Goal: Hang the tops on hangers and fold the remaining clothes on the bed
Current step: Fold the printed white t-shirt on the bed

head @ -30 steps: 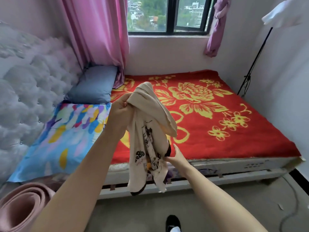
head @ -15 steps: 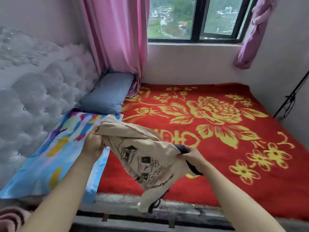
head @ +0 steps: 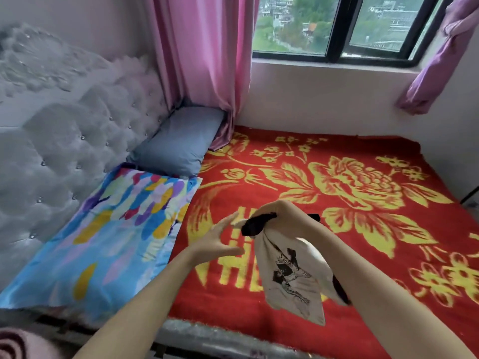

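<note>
One top (head: pixel 290 275), vertical, below right grip (head: pixel 282 218)

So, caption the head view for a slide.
Right hand grips a cream printed top over the red blanket; left hand empty.

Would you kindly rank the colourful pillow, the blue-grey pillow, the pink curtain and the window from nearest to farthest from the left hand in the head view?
1. colourful pillow, just left of the left hand.
2. blue-grey pillow, beyond the first pillow.
3. pink curtain, behind that pillow.
4. window, on the far wall.
</note>
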Demonstrator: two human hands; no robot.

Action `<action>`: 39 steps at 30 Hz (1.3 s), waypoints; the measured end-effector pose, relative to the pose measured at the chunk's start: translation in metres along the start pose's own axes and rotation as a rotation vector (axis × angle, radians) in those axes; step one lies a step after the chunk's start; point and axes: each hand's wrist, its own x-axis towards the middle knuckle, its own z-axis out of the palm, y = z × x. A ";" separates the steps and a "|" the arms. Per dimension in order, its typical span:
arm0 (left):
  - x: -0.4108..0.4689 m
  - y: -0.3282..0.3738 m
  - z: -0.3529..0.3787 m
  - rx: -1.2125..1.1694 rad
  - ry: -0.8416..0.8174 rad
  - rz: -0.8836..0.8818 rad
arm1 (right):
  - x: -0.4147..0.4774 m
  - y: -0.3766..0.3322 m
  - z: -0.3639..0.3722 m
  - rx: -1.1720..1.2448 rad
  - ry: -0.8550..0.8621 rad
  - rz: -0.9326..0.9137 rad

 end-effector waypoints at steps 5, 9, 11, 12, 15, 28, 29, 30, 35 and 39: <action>0.046 0.017 -0.011 -0.051 0.052 0.240 | 0.013 -0.002 -0.036 -0.092 0.114 0.040; 0.056 0.010 -0.039 -0.068 0.202 0.290 | 0.014 0.010 -0.044 -0.327 0.199 0.144; 0.058 0.015 -0.058 -0.053 0.252 0.342 | 0.012 0.014 -0.040 -0.472 0.210 0.203; 0.057 0.020 -0.068 -0.057 0.277 0.369 | 0.012 0.018 -0.037 -0.515 0.211 0.225; 0.060 0.037 -0.091 -0.017 0.287 0.523 | 0.015 0.022 -0.035 -0.548 0.230 0.280; 0.067 0.045 -0.135 0.415 0.445 0.610 | 0.040 -0.022 -0.068 -0.313 0.402 0.139; 0.065 0.048 -0.138 0.419 0.455 0.608 | 0.041 -0.024 -0.071 -0.370 0.349 0.147; 0.064 0.050 -0.139 0.444 0.480 0.641 | 0.040 -0.024 -0.074 -0.424 0.284 0.163; 0.053 0.071 -0.163 0.395 0.659 0.636 | 0.032 0.006 -0.081 -0.509 0.206 0.405; 0.037 0.092 -0.164 0.177 0.544 0.520 | 0.019 0.025 -0.082 -0.128 0.391 0.435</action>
